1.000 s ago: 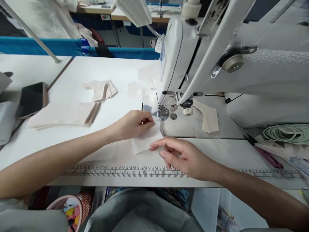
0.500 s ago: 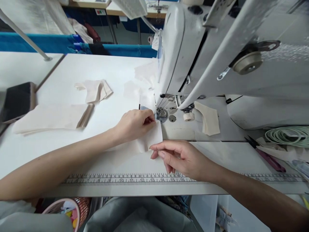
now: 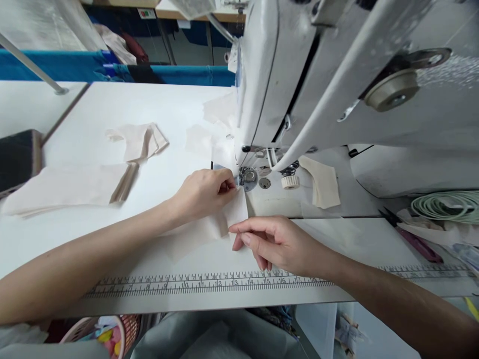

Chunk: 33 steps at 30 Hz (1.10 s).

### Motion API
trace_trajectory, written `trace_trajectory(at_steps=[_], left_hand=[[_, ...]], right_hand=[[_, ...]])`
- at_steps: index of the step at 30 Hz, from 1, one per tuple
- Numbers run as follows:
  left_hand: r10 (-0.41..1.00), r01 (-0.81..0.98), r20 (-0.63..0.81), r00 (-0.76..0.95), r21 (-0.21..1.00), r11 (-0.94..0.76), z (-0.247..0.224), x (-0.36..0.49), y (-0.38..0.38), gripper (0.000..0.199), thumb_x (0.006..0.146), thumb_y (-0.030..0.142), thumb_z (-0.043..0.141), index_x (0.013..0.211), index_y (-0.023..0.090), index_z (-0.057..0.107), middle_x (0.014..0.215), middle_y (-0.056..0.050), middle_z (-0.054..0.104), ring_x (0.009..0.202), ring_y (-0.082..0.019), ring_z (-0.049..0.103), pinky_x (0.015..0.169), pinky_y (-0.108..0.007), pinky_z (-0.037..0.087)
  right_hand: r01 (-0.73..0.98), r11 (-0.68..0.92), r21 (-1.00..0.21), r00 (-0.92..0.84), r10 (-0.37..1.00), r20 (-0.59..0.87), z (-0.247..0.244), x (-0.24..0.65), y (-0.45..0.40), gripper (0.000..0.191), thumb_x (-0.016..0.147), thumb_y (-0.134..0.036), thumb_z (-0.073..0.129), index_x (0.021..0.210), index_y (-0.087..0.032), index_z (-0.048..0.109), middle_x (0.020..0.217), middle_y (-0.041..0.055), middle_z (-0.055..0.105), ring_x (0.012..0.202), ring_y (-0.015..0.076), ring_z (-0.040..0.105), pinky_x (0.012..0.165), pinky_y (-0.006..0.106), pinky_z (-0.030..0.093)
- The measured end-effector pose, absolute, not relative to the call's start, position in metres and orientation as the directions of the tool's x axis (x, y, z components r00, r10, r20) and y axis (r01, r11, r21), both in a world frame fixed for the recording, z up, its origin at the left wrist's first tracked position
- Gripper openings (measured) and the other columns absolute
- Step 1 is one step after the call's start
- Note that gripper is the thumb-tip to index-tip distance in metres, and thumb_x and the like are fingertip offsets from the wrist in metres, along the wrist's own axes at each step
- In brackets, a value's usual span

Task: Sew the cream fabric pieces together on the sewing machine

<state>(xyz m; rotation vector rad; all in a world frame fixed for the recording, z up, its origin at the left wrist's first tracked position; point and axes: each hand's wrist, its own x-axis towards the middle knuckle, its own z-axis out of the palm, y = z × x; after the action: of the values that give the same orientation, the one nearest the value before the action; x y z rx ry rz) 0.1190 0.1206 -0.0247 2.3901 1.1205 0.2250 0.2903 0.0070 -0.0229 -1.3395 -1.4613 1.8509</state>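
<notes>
A cream fabric piece (image 3: 236, 209) lies in front of the presser foot (image 3: 241, 179) of a white sewing machine (image 3: 258, 85). My left hand (image 3: 207, 194) rests on this fabric close to the foot, thumb and fingers pinched together at its edge. At the fabric's near corner is my right hand (image 3: 279, 244), its index finger stretched out and touching the edge. The thumb lies apart from that finger, and the other fingers curl loosely below. Part of the fabric is hidden under my left hand and forearm.
Folded cream pieces (image 3: 67, 187) and a smaller stack (image 3: 140, 142) lie left. Another cut piece (image 3: 325, 184) sits under the machine arm. Dark-bladed snips (image 3: 415, 242) and coiled green cord (image 3: 447, 207) are right. A printed ruler (image 3: 209, 284) runs along the front edge; a dark box-like object (image 3: 18, 159) stands left.
The camera view has shifted slightly, so things on the table's left appear further left. Both hands stay in nearly the same place at the fabric.
</notes>
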Motion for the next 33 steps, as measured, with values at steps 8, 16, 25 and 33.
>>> trace_trajectory(at_steps=[8,16,25,33], left_hand=[[0.758,0.702,-0.106,0.643,0.477,-0.529,-0.02,0.121,0.12,0.011,0.083,0.024,0.054,0.081,0.017,0.062,0.07,0.0,0.065,0.06,-0.012,0.056,0.056,-0.024,0.037],[0.755,0.706,-0.138,0.641,0.493,-0.509,-0.018,0.121,0.123,0.012,0.084,0.026,0.055,0.08,0.017,0.062,0.071,0.001,0.066,0.061,-0.013,0.057,0.058,-0.024,0.038],[0.754,0.708,-0.151,0.64,0.497,-0.501,-0.017,0.121,0.125,0.015,0.084,0.028,0.054,0.083,0.017,0.063,0.068,0.0,0.065,0.061,-0.014,0.058,0.058,-0.024,0.04],[0.753,0.711,-0.195,0.628,0.538,-0.453,-0.015,0.121,0.125,0.012,0.083,0.026,0.055,0.081,0.017,0.064,0.072,0.0,0.067,0.065,-0.014,0.059,0.061,-0.024,0.041]], right_hand=[[0.239,-0.355,-0.904,-0.456,0.78,-0.428,-0.021,0.291,0.008,0.035,0.096,-0.028,0.045,0.125,-0.015,0.059,0.1,0.006,0.068,0.051,0.0031,0.052,0.046,0.018,0.045],[0.449,-0.116,-0.886,-0.502,0.788,-0.358,-0.017,0.303,0.012,0.034,0.098,-0.037,0.042,0.11,-0.017,0.066,0.073,-0.0001,0.068,0.045,0.0054,0.051,0.043,0.019,0.04],[0.859,0.508,-0.054,-0.458,0.812,0.362,-0.04,0.306,0.031,0.031,0.098,-0.023,0.042,0.117,-0.013,0.064,0.084,0.004,0.066,0.066,0.0117,0.058,0.056,0.026,0.04],[0.841,0.54,0.047,-0.519,0.778,0.354,-0.039,0.3,0.027,0.025,0.097,-0.022,0.044,0.107,-0.012,0.065,0.085,0.0041,0.064,0.073,0.0133,0.06,0.064,0.029,0.044]])
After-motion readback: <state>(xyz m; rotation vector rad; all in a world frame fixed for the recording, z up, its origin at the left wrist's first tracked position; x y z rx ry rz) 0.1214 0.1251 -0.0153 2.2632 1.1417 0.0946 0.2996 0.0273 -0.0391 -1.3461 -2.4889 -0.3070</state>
